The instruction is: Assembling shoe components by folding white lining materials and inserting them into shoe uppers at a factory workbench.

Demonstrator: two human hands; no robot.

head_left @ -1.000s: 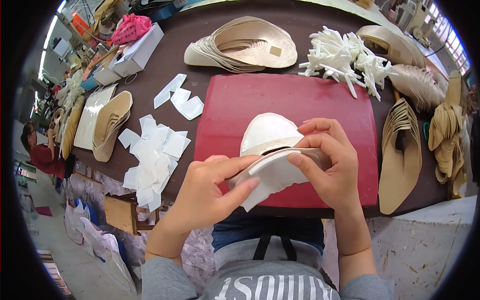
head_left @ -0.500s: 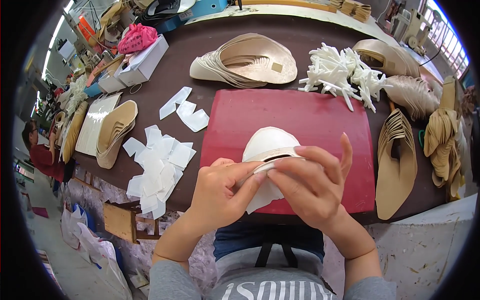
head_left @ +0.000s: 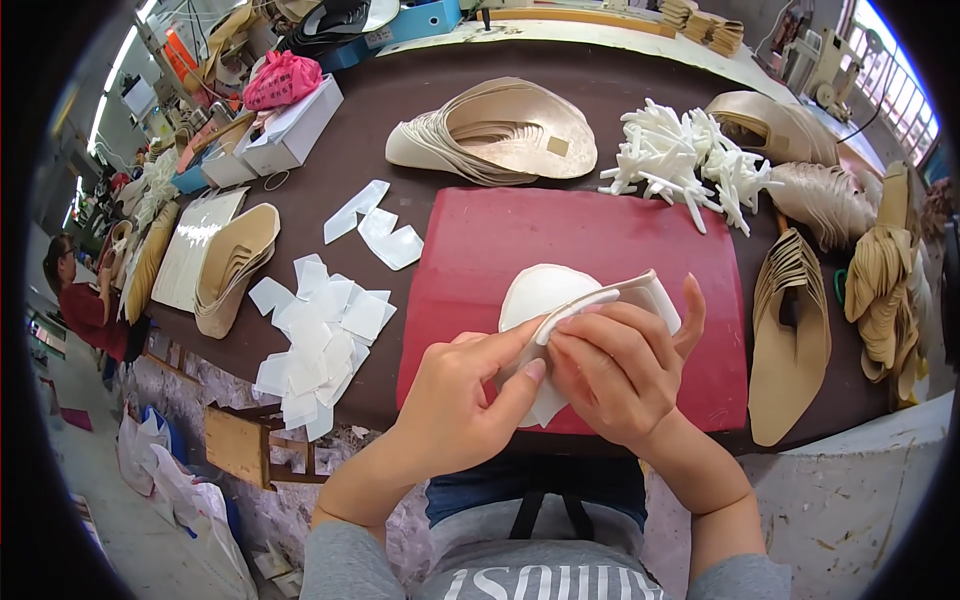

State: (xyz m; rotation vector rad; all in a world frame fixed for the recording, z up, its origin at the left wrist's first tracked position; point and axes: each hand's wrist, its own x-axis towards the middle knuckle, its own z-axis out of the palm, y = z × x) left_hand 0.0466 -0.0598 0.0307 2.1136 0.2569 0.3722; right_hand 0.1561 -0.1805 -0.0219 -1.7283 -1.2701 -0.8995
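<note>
Both hands hold a white moulded shoe piece (head_left: 545, 292) with a thin white strip wrapped round its rim, just above a red mat (head_left: 590, 240). My left hand (head_left: 462, 400) pinches the strip's near end between thumb and forefinger. My right hand (head_left: 625, 365) presses the strip against the piece with its fingertips, one finger raised. A loose white tail of the strip hangs below the two hands.
A heap of white cut pieces (head_left: 320, 335) lies left of the mat, three more (head_left: 375, 225) behind it. Stacked beige shoe parts (head_left: 495, 130) and white plastic pieces (head_left: 690, 160) lie beyond. Tan stacks (head_left: 790, 330) sit at right. A person in red (head_left: 80, 300) works far left.
The hands and white piece have shifted slightly toward me and right. The strip now lies further round the rim, and my right fingers have come down onto it.
</note>
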